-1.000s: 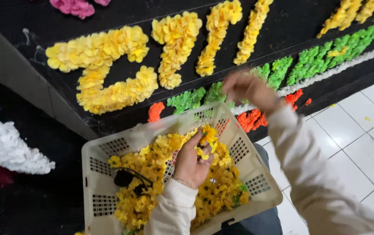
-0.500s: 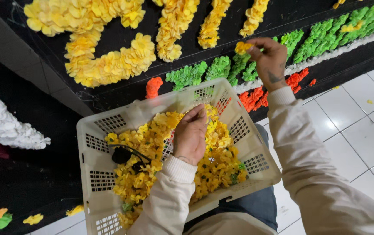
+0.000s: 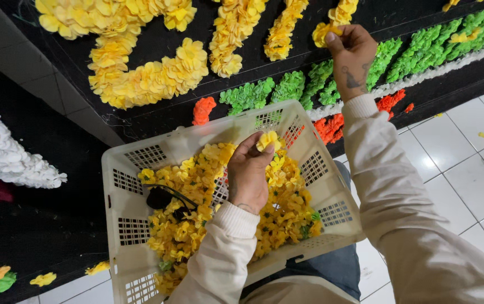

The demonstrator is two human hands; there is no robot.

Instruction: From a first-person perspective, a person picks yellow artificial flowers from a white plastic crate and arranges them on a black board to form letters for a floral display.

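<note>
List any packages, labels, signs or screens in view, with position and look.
Sign: black display board ahead, its large shapes built from yellow paper flowers, with green, orange and white bands lower right.
Container: white slotted plastic basket on the lap, full of loose yellow flowers.
No labels or screens.

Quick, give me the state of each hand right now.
Left hand: closed on a yellow flower above the basket.
Right hand: closed on a yellow flower at the black board.
</note>
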